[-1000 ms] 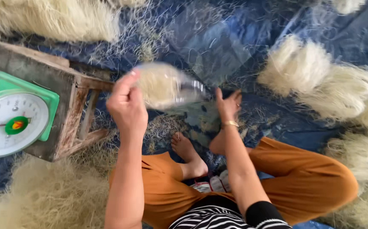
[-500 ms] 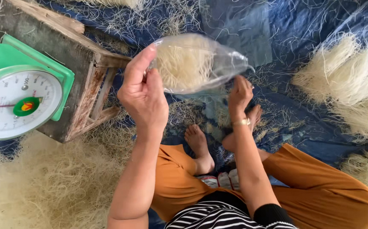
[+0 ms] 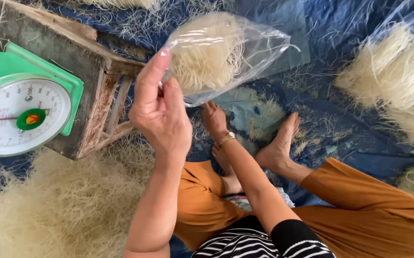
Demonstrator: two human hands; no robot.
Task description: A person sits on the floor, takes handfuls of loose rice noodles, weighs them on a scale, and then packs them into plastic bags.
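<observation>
The left hand [image 3: 161, 112] is up in front of the camera, thumb and fingers pinched on the edge of the clear plastic bag [image 3: 226, 55], which hangs in the air above the feet with a pale bundle of thin noodles [image 3: 207, 52] inside it; half a second ago the bag sat a little lower and more centred, and now it has lifted and tipped further up and left, closer to the lens; a second ago it was only a blur near the wooden stool. The right hand [image 3: 215, 119] has gone lower, reaching down under the bag towards the sheet by the feet; its fingers are mostly hidden behind the bag, so I cannot tell whether they are curled or loose; a gold watch shows at that wrist.

Down on the ground a blue tarpaulin [image 3: 345, 129] covers everything, strewn with loose strands; a big heap of dry noodles [image 3: 59, 205] lies at lower left, another pile [image 3: 398, 81] at right; a green dial scale [image 3: 23, 112] sits on a weathered wooden stool [image 3: 99, 91] at left; the person sits cross-legged in orange trousers [image 3: 360, 205], feet bare.
</observation>
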